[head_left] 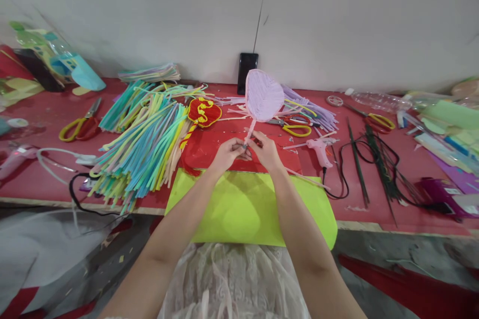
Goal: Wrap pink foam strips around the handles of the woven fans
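Observation:
A lilac pipe-cleaner fan (265,95) stands upright in front of me, its rounded face above and a pink stick handle (251,129) below. At the handle's lower end, my left hand (231,152) is closed, fingertips pinched together. My right hand (263,150) grips the same handle from the other side, fingers bent around it. The fingertips meet there, and the handle's very end is hidden between them. Beneath the hands lies a red board (209,154) on the table. To the left rests a red and yellow pipe-cleaner fan (204,112) with a striped handle.
Left is a large pile of pipe cleaners (145,139), with scissors (80,122) beyond. A pink glue gun (320,151) with a black cord, more scissors (297,127) and dark green stems (379,164) lie right. A phone (247,72) leans on the wall. Yellow-green cloth (243,209) drapes the front edge.

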Action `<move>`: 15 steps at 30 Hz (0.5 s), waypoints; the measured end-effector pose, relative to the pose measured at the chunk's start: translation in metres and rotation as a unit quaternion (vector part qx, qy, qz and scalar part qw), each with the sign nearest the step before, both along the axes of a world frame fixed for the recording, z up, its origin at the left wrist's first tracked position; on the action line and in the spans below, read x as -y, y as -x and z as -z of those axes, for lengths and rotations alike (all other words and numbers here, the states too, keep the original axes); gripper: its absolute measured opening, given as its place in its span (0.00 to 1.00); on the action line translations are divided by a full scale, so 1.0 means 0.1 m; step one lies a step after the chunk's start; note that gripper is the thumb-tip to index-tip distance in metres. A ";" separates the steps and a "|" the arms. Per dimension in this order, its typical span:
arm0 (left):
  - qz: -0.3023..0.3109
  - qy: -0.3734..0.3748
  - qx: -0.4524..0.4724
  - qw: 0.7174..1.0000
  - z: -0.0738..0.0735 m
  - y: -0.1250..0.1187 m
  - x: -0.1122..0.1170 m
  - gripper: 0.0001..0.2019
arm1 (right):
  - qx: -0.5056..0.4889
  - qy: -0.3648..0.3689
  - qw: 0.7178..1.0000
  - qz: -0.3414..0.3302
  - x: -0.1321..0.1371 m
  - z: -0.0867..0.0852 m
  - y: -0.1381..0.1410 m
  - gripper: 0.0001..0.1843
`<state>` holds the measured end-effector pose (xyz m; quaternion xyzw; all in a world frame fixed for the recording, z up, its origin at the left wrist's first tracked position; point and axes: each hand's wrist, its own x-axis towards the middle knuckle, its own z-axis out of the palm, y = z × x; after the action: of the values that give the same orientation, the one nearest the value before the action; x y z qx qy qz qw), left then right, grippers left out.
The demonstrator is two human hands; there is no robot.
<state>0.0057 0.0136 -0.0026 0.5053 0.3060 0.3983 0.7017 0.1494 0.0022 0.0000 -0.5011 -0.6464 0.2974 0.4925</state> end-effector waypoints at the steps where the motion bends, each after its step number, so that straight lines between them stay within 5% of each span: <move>1: -0.002 0.001 0.000 1.000 0.00 0.00 0.00 0.11 | 0.000 0.000 1.000 0.000 0.00 0.00 0.00 0.20; 15: -0.012 0.009 -0.005 1.000 0.00 -0.02 0.00 0.11 | 0.027 -0.009 1.000 0.003 0.01 -0.02 0.01 0.18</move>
<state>0.0073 0.0133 -0.0029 0.4972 0.3195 0.4011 0.6999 0.1482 0.0010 0.0022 -0.5066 -0.6607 0.2762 0.4800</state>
